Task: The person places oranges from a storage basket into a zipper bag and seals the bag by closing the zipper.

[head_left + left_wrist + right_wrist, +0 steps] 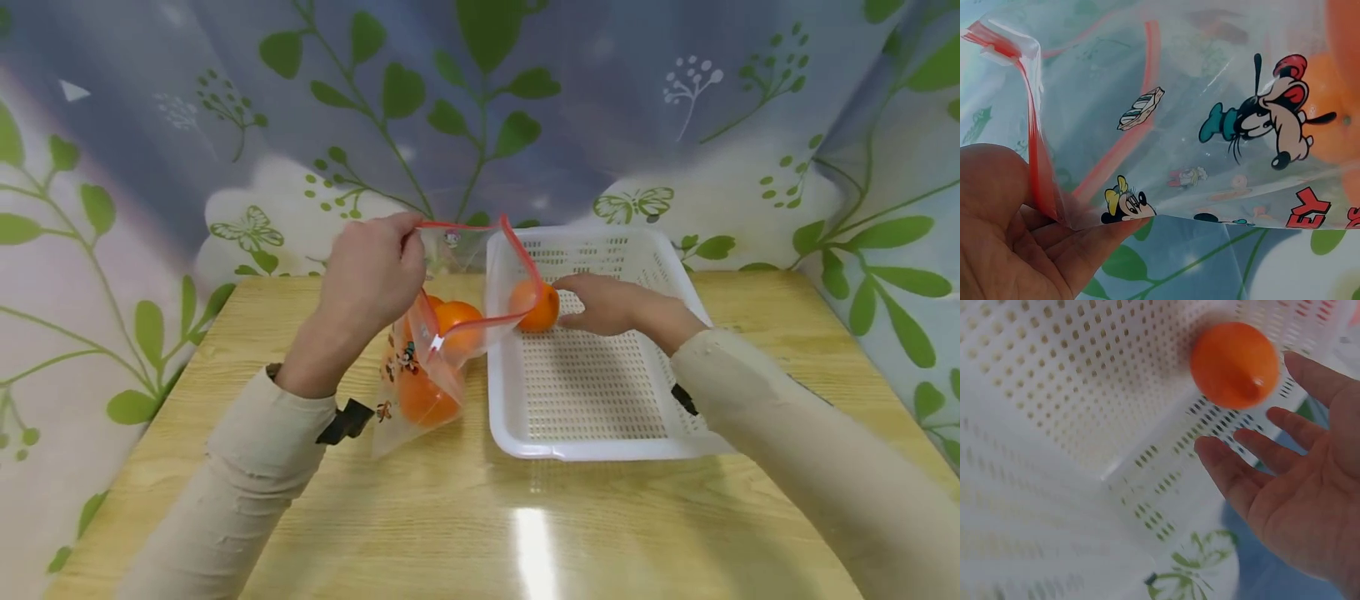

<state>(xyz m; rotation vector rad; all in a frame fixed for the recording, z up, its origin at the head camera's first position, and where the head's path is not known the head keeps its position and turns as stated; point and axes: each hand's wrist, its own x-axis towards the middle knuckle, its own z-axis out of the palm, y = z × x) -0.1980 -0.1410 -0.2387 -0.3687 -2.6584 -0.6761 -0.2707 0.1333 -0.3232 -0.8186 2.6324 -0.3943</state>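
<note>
My left hand [375, 267] pinches the top corner of a clear zip bag [1085, 81] with a red zip edge, cartoon prints and a white slider. The bag's mouth gapes toward the right, and several oranges [427, 398] sit low in it. Over the white basket, my right hand [609, 304] has its fingers spread and relaxed. A single orange [1235, 365] lies in the basket by its left wall, just beyond the right fingertips. In the head view the bag's red rim crosses in front of that orange.
The white perforated basket [592, 450] stands on a wooden table [420, 517], right beside the bag. Behind the table's far edge hangs a curtain [570, 108] patterned with leaves and butterflies. Each wrist carries a dark strap.
</note>
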